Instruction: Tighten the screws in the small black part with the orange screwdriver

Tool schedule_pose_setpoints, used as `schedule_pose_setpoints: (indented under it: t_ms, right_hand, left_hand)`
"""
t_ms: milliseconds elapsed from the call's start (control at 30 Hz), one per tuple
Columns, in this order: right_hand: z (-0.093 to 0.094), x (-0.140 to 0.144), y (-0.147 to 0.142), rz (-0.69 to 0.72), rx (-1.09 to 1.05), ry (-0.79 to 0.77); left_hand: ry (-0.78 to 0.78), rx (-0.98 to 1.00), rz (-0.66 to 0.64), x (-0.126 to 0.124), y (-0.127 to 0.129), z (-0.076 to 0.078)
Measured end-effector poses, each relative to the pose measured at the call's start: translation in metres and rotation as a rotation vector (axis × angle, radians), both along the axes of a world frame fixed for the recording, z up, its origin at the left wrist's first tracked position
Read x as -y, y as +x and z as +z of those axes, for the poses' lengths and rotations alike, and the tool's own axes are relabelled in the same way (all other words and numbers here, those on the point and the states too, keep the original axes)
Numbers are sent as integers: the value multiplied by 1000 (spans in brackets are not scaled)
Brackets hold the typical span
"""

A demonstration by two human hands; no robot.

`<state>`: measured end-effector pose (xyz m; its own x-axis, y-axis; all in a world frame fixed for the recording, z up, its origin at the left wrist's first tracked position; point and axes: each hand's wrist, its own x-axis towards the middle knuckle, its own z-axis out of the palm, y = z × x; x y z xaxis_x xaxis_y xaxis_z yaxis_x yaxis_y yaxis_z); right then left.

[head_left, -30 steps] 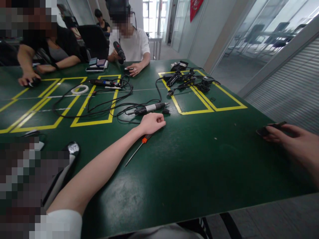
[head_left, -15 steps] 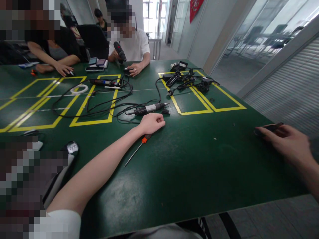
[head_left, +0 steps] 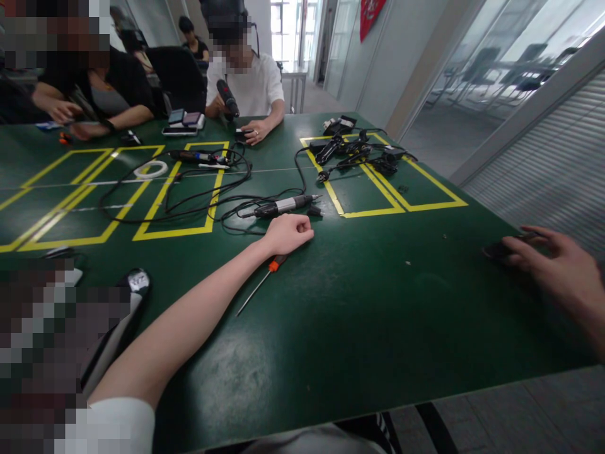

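My left hand (head_left: 289,233) rests on the table in a loose fist, and I see nothing in its curled fingers. Just below it lies a screwdriver (head_left: 273,267) with an orange and dark handle, whose far end is hidden by the hand. A grey and black electric screwdriver (head_left: 286,205) with a cable is just beyond the fist. At the table's right side my right hand (head_left: 558,258) has its thumb and fingers apart. Its thumb tip overlaps a small dark object (head_left: 495,251), blurred and too unclear to name.
Black cables and adapters (head_left: 352,151) lie in the yellow-taped boxes at the back right. Another corded tool (head_left: 193,156) and a white ring (head_left: 150,169) sit farther left. Across the green table (head_left: 354,328), one person holds a drill (head_left: 227,98); another sits to the left.
My right hand has drawn back to the right, while the dark object stays in place. My left hand is still. The person at the far left has moved their hand leftward.
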<state>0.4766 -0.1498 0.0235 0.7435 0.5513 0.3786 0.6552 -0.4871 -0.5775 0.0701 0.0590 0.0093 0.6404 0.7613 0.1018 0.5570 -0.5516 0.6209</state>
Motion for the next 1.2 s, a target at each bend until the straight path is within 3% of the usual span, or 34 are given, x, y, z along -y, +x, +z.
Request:
schedule_pose_setpoints:
  t_ms: [67, 133, 233, 300, 433, 533, 833, 1200]
  right_hand:
    - [1, 0, 1, -164, 119, 134]
    - [4, -2, 0, -149, 319, 173]
    - [7, -12, -6, 244, 608, -93]
    - [6, -22, -15, 417, 696, -300]
    - [0, -42, -34, 409, 738, -603]
    - [-5, -49, -40, 375, 690, -677]
    - [-15, -45, -39, 308, 423, -465]
    - [-13, -45, -38, 351, 393, -406]
  left_hand:
    - [-1, -2, 1, 0, 0, 0]
    - [3, 2, -1, 0, 0, 0]
    - [-1, 5, -4, 1, 0, 0]
    - [-5, 2, -1, 1, 0, 1]
    - [-8, -3, 5, 0, 0, 0]
    - [-9, 0, 1, 0, 0, -1]
    - [-4, 8, -3, 1, 1, -1]
    - [0, 3, -1, 0, 1, -1]
